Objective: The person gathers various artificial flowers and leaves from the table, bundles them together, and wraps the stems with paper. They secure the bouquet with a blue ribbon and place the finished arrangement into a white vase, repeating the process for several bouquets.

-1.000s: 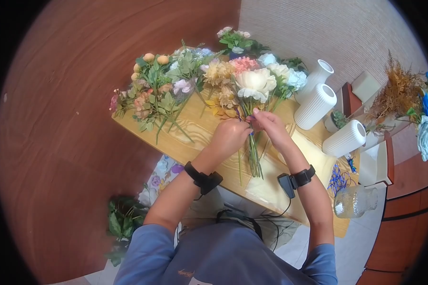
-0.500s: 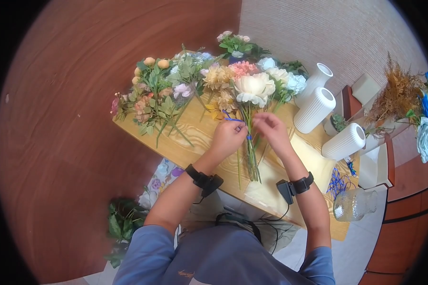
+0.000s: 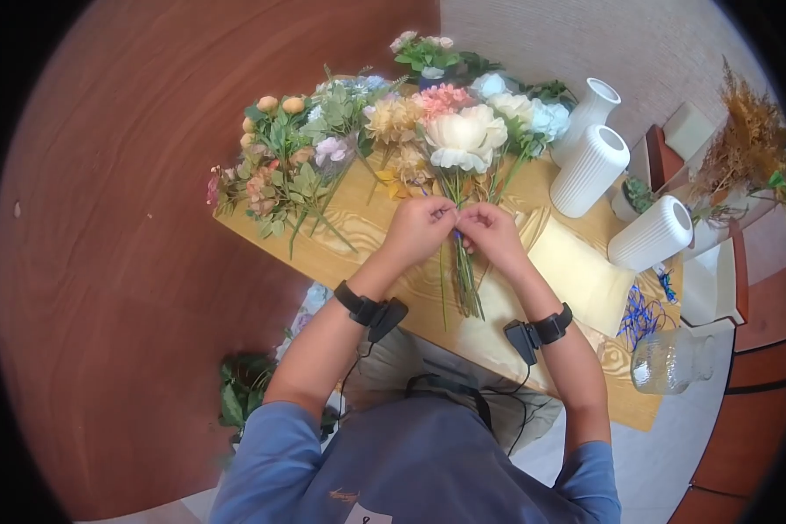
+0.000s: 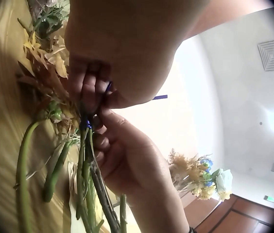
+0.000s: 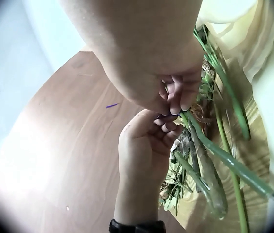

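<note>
A bunch of artificial flowers lies near the middle of the table, led by a large cream bloom (image 3: 467,140), its green stems (image 3: 468,293) pointing toward the person. Blue ribbon (image 4: 89,124) goes round the stems just below the fingers. My left hand (image 3: 421,230) pinches the ribbon from the left side of the stems. Fingertip to fingertip with it, my right hand (image 3: 492,236) pinches the ribbon too, fingers curled. A loose ribbon end (image 5: 111,105) sticks out past the hands in the right wrist view. The knot area is mostly hidden by the fingers.
Several loose flower stems (image 3: 279,188) cover the table's left and back. On the right stand ribbed white vases (image 3: 590,175), with cream wrapping sheets (image 3: 581,271), a blue ribbon tangle (image 3: 641,316) and a glass jar (image 3: 664,362) nearer the table's edge.
Half a second ago my right hand was apart from the stems with its fingers loose; it has moved left to meet my left hand at the ribbon. The head view has shifted slightly.
</note>
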Demonstrator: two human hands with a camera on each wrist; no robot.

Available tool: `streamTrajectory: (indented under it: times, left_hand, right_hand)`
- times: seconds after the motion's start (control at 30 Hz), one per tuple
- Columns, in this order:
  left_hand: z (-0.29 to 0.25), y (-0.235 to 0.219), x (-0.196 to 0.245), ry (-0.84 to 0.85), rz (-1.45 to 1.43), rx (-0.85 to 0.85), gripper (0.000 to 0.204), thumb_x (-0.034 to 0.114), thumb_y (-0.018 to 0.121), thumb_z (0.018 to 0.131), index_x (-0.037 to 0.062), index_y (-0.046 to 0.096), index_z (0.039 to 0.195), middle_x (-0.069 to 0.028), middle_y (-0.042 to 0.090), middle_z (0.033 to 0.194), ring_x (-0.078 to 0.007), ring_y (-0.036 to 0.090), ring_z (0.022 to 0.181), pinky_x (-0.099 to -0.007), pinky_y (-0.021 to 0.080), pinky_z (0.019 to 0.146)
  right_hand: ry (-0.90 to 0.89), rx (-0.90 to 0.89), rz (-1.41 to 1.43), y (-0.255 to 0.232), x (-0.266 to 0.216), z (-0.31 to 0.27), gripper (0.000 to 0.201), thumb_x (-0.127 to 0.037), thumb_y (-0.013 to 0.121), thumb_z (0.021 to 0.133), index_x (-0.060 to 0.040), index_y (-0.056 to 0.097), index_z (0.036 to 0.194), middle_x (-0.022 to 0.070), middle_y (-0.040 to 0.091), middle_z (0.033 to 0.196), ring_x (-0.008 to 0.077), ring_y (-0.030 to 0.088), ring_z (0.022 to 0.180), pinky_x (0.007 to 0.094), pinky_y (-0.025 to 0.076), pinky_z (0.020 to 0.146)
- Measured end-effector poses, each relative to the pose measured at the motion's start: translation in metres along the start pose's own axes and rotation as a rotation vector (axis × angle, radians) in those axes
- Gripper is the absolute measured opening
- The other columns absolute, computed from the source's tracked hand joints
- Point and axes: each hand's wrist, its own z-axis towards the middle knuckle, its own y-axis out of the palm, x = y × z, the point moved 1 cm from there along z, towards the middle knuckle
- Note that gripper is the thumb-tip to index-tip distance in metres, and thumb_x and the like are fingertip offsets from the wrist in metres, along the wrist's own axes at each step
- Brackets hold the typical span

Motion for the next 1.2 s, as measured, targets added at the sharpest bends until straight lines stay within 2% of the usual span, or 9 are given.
streamTrajectory:
  times: [0.13, 0.2, 0.3, 0.6, 0.73, 0.83, 1.0, 1.1, 1.2]
  left_hand:
    - [0.001, -0.01, -0.002, 0.006, 0.028, -0.121, 0.02, 0.007, 0.06, 0.086, -0.0043, 0.066, 0.1, -0.0119, 0.068, 0.078, -0.0122, 0.062, 0.064, -0.0265, 0.049, 0.06]
    - [0.002, -0.014, 0.003, 0.282, 0.249, -0.096, 0.021, 0.005, 0.06, 0.086, -0.0028, 0.065, 0.105, -0.0151, 0.067, 0.079, -0.0205, 0.065, 0.065, -0.0307, 0.05, 0.06]
    - [0.003, -0.018, 0.024, 0.501, 0.439, -0.077, 0.023, 0.004, 0.064, 0.082, 0.0001, 0.065, 0.105, -0.0146, 0.065, 0.076, -0.027, 0.063, 0.067, -0.0342, 0.05, 0.059]
    - [0.01, -0.01, 0.028, 0.693, 0.48, -0.157, 0.022, 0.001, 0.068, 0.078, 0.0032, 0.066, 0.1, -0.0106, 0.065, 0.073, -0.0267, 0.063, 0.067, -0.0357, 0.049, 0.059]
    - [0.009, -0.007, 0.031, 0.652, 0.499, -0.169, 0.02, 0.002, 0.068, 0.078, 0.0033, 0.066, 0.098, -0.0104, 0.065, 0.074, -0.0272, 0.063, 0.068, -0.0355, 0.049, 0.058]
    - [0.008, -0.006, 0.028, 0.604, 0.57, -0.189, 0.03, 0.002, 0.066, 0.08, 0.0037, 0.063, 0.11, -0.0111, 0.067, 0.082, -0.0241, 0.064, 0.068, -0.0331, 0.049, 0.058]
    - [0.002, -0.007, 0.023, 0.434, 0.204, -0.026, 0.062, -0.003, 0.059, 0.084, 0.0077, 0.039, 0.141, -0.0122, 0.067, 0.107, -0.014, 0.063, 0.067, -0.0258, 0.05, 0.06]
    - [-0.004, -0.007, 0.039, 0.153, 0.292, -0.21, 0.067, -0.004, 0.058, 0.082, 0.0072, 0.035, 0.143, -0.0106, 0.067, 0.105, -0.0137, 0.062, 0.068, -0.0252, 0.05, 0.062]
    - [-0.004, -0.001, 0.022, 0.209, 0.302, -0.193, 0.069, -0.003, 0.061, 0.079, 0.0053, 0.035, 0.142, -0.0094, 0.065, 0.096, -0.0162, 0.061, 0.069, -0.0275, 0.051, 0.061]
  right_hand:
    - [0.026, 0.023, 0.244, -0.004, 0.001, 0.001, 0.013, -0.011, 0.064, 0.088, 0.0007, 0.061, 0.092, 0.0042, 0.064, 0.075, 0.0081, 0.058, 0.057, 0.0193, 0.046, 0.048]
    - [0.047, -0.005, 0.195, -0.006, 0.003, 0.001, 0.015, -0.012, 0.063, 0.089, -0.0001, 0.061, 0.096, 0.0041, 0.064, 0.08, 0.0084, 0.059, 0.062, 0.0206, 0.049, 0.054]
    - [0.049, -0.021, 0.155, -0.005, 0.004, -0.001, 0.015, -0.011, 0.065, 0.087, 0.001, 0.062, 0.095, 0.0041, 0.064, 0.08, 0.0085, 0.059, 0.062, 0.0208, 0.049, 0.054]
    - [-0.02, -0.111, 0.131, -0.003, 0.007, -0.006, 0.014, -0.013, 0.066, 0.085, 0.001, 0.065, 0.086, 0.0014, 0.061, 0.066, 0.0063, 0.057, 0.056, 0.0196, 0.047, 0.052]
    - [-0.042, -0.09, 0.099, -0.003, 0.012, -0.005, 0.016, -0.015, 0.067, 0.085, 0.001, 0.065, 0.086, 0.0012, 0.061, 0.066, 0.0062, 0.057, 0.056, 0.0197, 0.047, 0.052]
    - [-0.077, -0.069, 0.101, -0.003, 0.016, -0.004, 0.017, -0.017, 0.067, 0.085, 0.0002, 0.065, 0.085, 0.0008, 0.061, 0.067, 0.0058, 0.056, 0.056, 0.0198, 0.046, 0.051]
    - [-0.019, -0.042, 0.204, -0.005, 0.015, -0.002, 0.018, -0.02, 0.065, 0.087, -0.0021, 0.064, 0.086, -0.0006, 0.061, 0.07, 0.0051, 0.055, 0.056, 0.0189, 0.045, 0.049]
    - [-0.044, -0.054, 0.248, -0.005, 0.018, -0.001, 0.018, -0.02, 0.064, 0.088, -0.0022, 0.064, 0.087, -0.0007, 0.061, 0.07, 0.005, 0.055, 0.055, 0.0186, 0.045, 0.049]
    - [-0.045, -0.05, 0.225, -0.006, 0.012, -0.004, 0.017, -0.019, 0.063, 0.089, -0.0022, 0.064, 0.088, -0.0004, 0.06, 0.069, 0.0049, 0.054, 0.055, 0.0184, 0.044, 0.048]
